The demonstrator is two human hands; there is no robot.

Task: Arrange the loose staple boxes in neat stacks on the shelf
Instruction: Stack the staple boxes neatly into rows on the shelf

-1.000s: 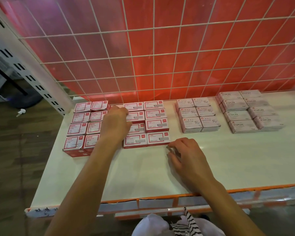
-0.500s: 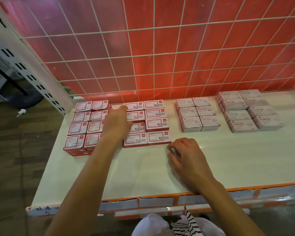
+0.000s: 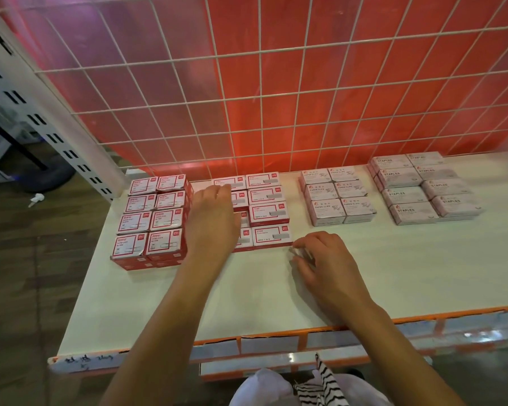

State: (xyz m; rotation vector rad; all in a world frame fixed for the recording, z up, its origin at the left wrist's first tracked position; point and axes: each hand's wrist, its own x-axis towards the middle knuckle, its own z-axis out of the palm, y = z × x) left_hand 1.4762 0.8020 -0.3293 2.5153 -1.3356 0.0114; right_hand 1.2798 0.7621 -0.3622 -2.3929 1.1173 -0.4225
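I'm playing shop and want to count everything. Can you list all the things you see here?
left red boxes: 8 tops, red-white, shelf's far left
middle red boxes: about 8 tops, red-white, partly under left hand
clip boxes: 6 tops, pale pink, right of middle
staple boxes: 8 tops, pale pink, far right
shelf: 1, cream, orange edge
grid: 1, white wire on red, behind
post: 1, white, slotted, left
left hand: 1, flat on middle red boxes
right hand: 1, curled, on shelf front

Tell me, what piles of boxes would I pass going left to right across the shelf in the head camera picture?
First tall stacks of red-and-white cardboard boxes → lower red-and-white cardboard boxes → pale pink cardboard boxes marked PAPER CLIPS → pale pink cardboard boxes marked STAPLES.
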